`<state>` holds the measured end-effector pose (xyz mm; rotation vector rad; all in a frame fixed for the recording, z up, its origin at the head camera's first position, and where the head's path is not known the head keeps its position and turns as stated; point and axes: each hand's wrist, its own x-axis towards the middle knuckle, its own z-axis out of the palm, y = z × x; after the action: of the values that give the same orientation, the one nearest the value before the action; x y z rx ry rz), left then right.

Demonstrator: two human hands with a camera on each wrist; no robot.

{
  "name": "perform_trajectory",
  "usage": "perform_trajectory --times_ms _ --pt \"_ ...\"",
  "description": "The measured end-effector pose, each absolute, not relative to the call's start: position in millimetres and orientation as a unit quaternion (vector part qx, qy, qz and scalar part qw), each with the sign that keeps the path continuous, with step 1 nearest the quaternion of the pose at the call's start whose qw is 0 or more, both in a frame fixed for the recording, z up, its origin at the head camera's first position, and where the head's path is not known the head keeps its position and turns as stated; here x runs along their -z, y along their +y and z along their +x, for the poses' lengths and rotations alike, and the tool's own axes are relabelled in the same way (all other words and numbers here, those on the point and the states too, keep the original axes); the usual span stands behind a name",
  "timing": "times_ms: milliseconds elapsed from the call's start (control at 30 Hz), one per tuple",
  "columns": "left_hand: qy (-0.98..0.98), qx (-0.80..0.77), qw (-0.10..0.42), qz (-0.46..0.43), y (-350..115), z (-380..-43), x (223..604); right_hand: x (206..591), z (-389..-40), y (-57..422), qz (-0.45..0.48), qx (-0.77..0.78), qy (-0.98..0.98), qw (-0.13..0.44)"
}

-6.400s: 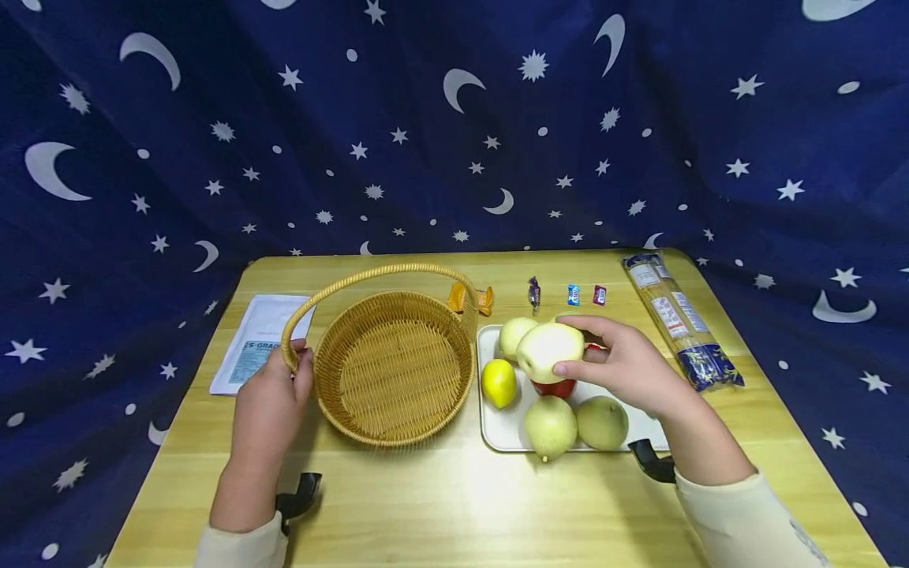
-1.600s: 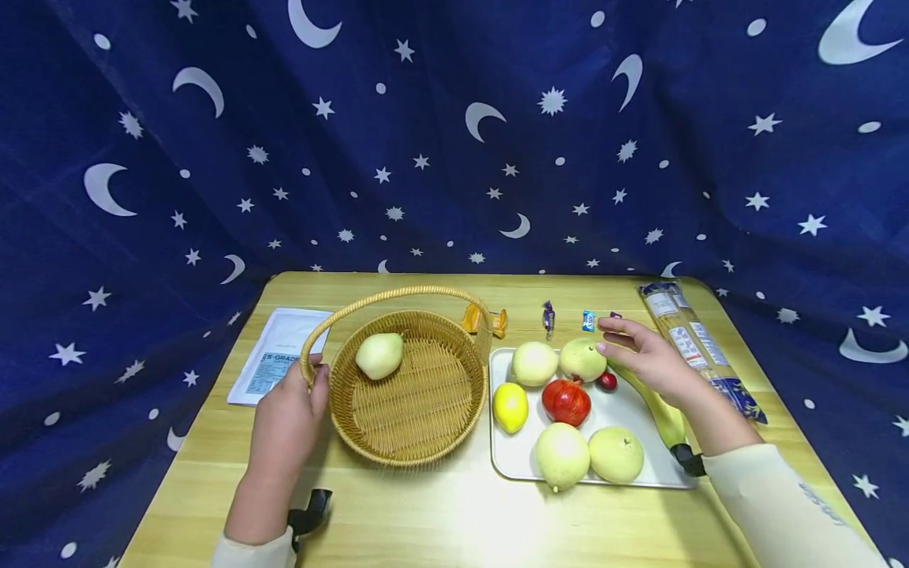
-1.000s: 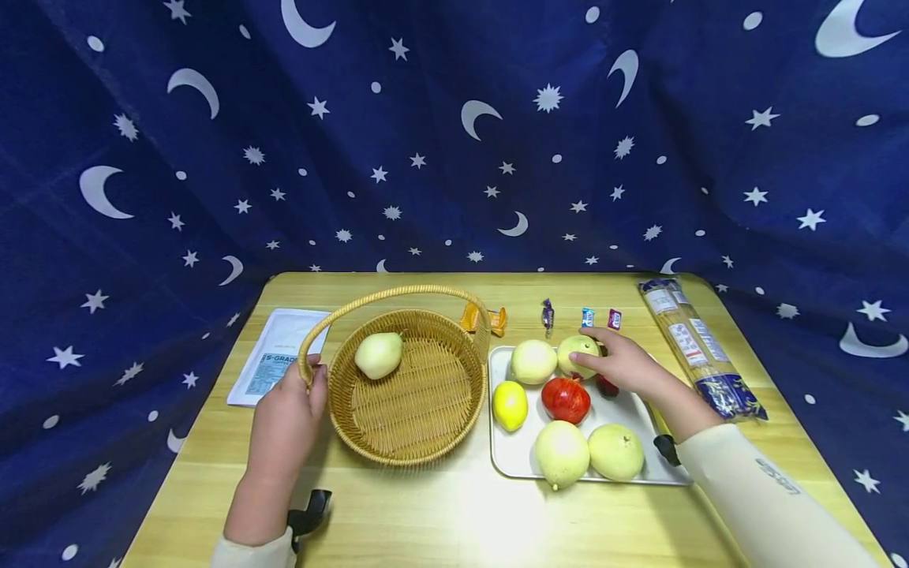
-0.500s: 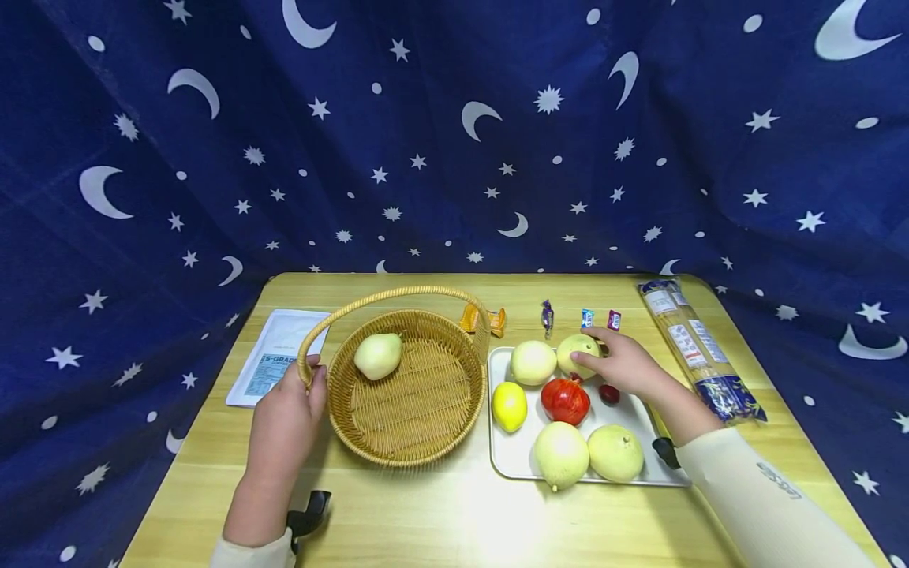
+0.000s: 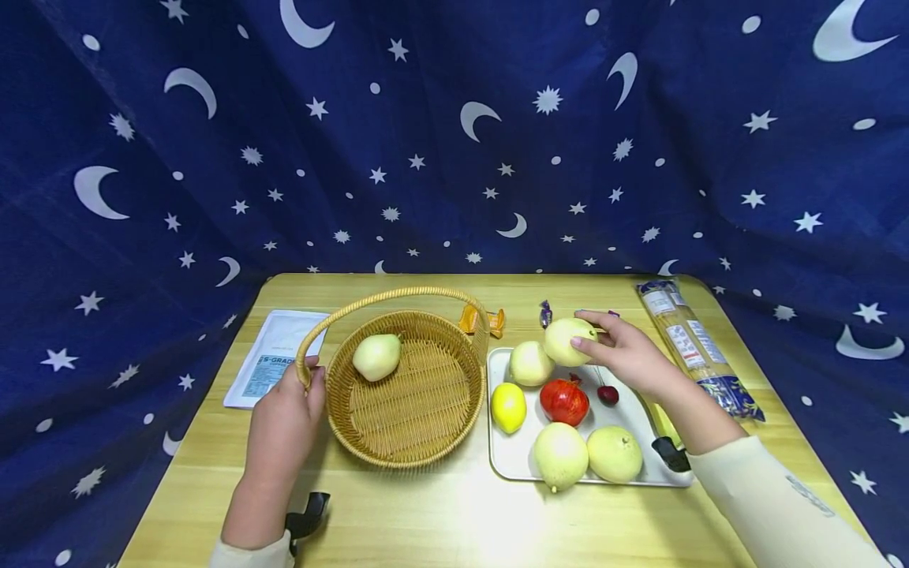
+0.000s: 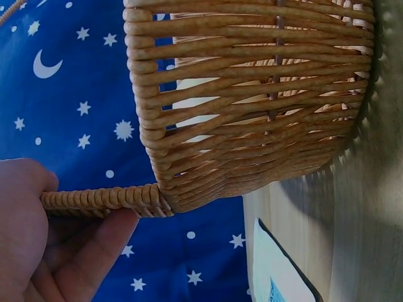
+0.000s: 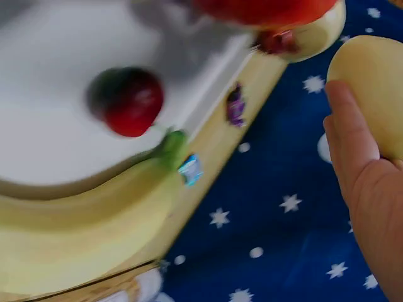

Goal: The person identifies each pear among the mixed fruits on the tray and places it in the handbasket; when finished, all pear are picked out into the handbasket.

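My left hand (image 5: 284, 422) grips the arched handle (image 6: 107, 200) of a round wicker basket (image 5: 412, 410). One pale pear (image 5: 376, 356) lies at the basket's left side. Over the back of a white tray (image 5: 632, 414), my right hand (image 5: 628, 355) holds a second pear (image 5: 564, 341) between thumb and fingers, lifted off it. In the right wrist view that pear is cut off by the frame edge. On the tray are a pale round fruit (image 5: 531, 363), a lemon (image 5: 508, 408), a pomegranate (image 5: 564, 402), a cherry (image 5: 607, 394) and two more pears (image 5: 561, 456) at the front.
A banana (image 7: 82, 233) lies along the tray's right side, partly under my right forearm. Beyond it is a long pasta packet (image 5: 685, 347). Orange wrapped sweets (image 5: 490, 321) and a purple sweet (image 5: 545, 313) lie at the back. A white pouch (image 5: 273, 359) is left of the basket.
A pear held over the tray earlier now lies in the basket. My right hand came back, took hold of another pear at the tray's back and raised it. My left hand stays on the handle.
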<state>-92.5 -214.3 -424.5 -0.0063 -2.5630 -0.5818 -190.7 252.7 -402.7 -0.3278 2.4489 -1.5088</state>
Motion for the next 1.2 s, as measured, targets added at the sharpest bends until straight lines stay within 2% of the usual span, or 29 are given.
perform_trajectory --times_ms 133,500,700,967,1200 --pt "-0.944 0.213 0.252 -0.002 -215 -92 424 391 -182 242 -0.132 0.573 0.792 0.162" --pt "-0.945 0.217 0.247 0.008 -217 -90 422 365 -158 185 -0.220 0.600 0.724 0.260" --pt "-0.943 0.216 0.253 0.001 -217 -90 424 358 -152 147 -0.264 0.557 0.738 0.274" --pt "-0.941 0.217 0.259 -0.001 -217 -91 425 365 -154 93 -0.200 0.631 0.678 0.319" --pt "-0.936 0.218 0.275 -0.005 -216 -93 428 381 -171 52 -0.105 0.673 0.668 0.301"
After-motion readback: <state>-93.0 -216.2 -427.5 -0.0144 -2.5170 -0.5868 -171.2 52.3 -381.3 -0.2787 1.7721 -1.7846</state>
